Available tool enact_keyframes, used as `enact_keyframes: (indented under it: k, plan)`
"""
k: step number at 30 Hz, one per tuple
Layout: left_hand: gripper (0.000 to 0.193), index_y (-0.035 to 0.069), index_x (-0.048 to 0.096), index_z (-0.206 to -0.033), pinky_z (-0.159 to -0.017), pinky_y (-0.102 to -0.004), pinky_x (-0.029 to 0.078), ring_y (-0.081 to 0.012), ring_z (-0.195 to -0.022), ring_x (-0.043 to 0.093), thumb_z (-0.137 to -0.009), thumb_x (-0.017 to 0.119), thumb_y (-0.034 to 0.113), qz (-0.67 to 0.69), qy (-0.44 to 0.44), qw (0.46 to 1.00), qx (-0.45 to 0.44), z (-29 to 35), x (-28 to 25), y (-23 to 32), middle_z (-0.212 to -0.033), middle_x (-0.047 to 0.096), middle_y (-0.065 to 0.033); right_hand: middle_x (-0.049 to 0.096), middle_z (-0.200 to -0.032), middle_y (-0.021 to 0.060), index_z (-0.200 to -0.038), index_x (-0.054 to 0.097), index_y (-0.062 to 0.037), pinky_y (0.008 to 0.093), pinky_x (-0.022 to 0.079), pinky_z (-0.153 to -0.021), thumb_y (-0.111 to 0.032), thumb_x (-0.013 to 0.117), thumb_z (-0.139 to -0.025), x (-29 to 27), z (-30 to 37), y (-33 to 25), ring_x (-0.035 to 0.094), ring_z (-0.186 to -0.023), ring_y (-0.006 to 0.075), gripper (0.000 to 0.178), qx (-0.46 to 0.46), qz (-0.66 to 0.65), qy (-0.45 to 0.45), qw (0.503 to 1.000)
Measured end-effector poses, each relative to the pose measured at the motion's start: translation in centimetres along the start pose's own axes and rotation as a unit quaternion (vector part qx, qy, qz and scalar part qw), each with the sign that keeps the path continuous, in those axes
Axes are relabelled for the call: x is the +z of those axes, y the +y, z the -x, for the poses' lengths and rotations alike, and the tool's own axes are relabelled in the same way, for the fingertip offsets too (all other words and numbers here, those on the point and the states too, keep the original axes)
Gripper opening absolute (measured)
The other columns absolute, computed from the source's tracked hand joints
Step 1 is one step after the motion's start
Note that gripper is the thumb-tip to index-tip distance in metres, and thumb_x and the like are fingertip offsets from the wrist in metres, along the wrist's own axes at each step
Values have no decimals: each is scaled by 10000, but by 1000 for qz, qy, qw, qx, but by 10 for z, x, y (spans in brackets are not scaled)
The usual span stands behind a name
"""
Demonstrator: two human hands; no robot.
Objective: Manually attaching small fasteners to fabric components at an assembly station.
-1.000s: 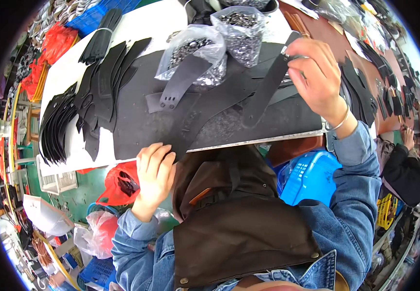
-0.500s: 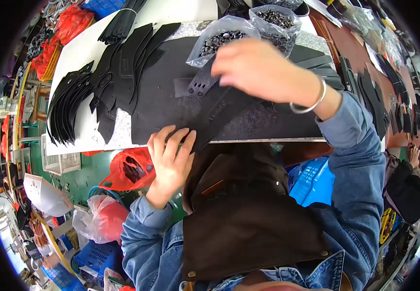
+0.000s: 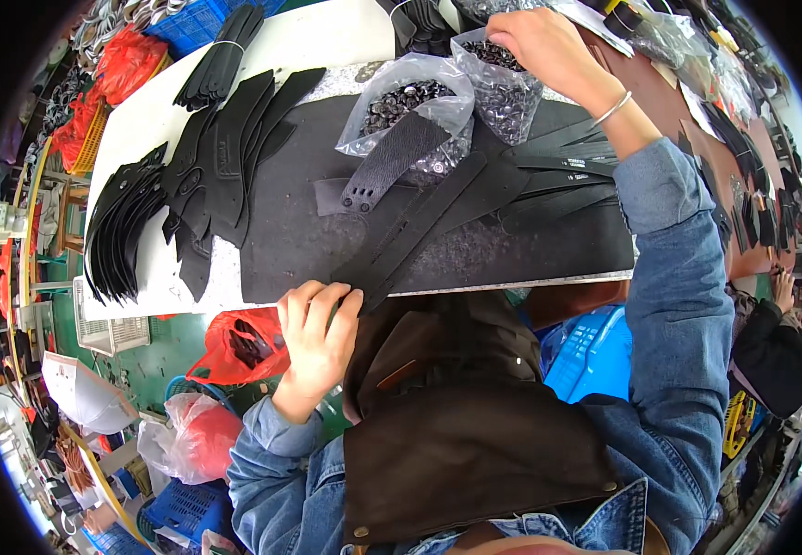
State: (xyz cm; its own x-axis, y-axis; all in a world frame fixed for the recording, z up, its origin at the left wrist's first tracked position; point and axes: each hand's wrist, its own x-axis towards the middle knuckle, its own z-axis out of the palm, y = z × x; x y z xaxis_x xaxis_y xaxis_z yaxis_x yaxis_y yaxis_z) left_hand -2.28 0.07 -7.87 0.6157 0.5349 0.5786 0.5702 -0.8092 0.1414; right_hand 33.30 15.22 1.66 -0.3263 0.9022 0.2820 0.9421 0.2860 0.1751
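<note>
1. Rests the fingers of the left hand (image 3: pixel 318 338) on the near end of a long black strap (image 3: pixel 410 227), at 7 o'clock from the middle of the black mat (image 3: pixel 281 231). Cannot tell a pinch from plain pressing, with the underside hidden.
2. Holds the right hand (image 3: pixel 544 51) out at 1 o'clock, fingers bent at the mouth of the farther clear bag (image 3: pixel 510 106). Cannot tell empty fingertips from a grasp on one of the small dark fittings (image 3: pixel 493 55) there.
3. Find the strap slanting from 7 toward 1 o'clock, flat against a wider black strip (image 3: pixel 489 190).
4. Judging by looks, place the work on this strap partway: positioned, yet without any fitting discernible on it.
5. See the nearer clear bag (image 3: pixel 438 165) at 12 o'clock, also well filled, with a textured strap (image 3: pixel 392 162) leaning on it.
6. Note plenty left, probably: fanned straps (image 3: pixel 558 176) at 3 o'clock, wide black pieces (image 3: pixel 225 157) toward 10.
7. Count a curved stack (image 3: pixel 123 222) at 9 o'clock as possibly finished; cannot confirm from here.
</note>
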Motion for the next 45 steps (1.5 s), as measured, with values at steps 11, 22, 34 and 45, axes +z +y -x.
enact_keyframes:
  k: [11,22,34,45]
  plan:
    - [185,-24,605,-900,-625,-254,474,-173,-698,602,-724,619,-78,263,6,933,-246,-36,-42,18,-835,620,-123,639,-873,55,-958,595,23,213,456,-669,37,479,-796,-52,35,-85,604,-753,100,200,3,-484,16,875]
    - [173,-39,608,-977,-591,-185,442,-55,-653,551,-808,593,-7,518,48,749,-411,-55,-46,24,-764,619,-34,588,-803,64,-916,527,-31,279,478,-662,101,629,-683,-59,84,-179,630,-734,170,286,-109,-610,112,777]
    - [269,-23,619,-980,-659,-232,446,-122,-763,566,-715,602,-67,453,57,848,-268,-49,-47,25,-870,591,-80,523,-966,22,-702,563,-98,399,396,-774,-80,731,-536,-51,78,-181,485,-953,267,236,-176,-384,222,878]
    - [297,14,634,-889,-620,-320,446,-249,-713,551,-611,705,-61,203,95,964,-144,-47,-48,21,-813,577,-93,592,-825,121,-845,583,-44,365,468,-684,-152,630,-756,-27,23,-142,584,-776,282,148,-106,-333,47,936]
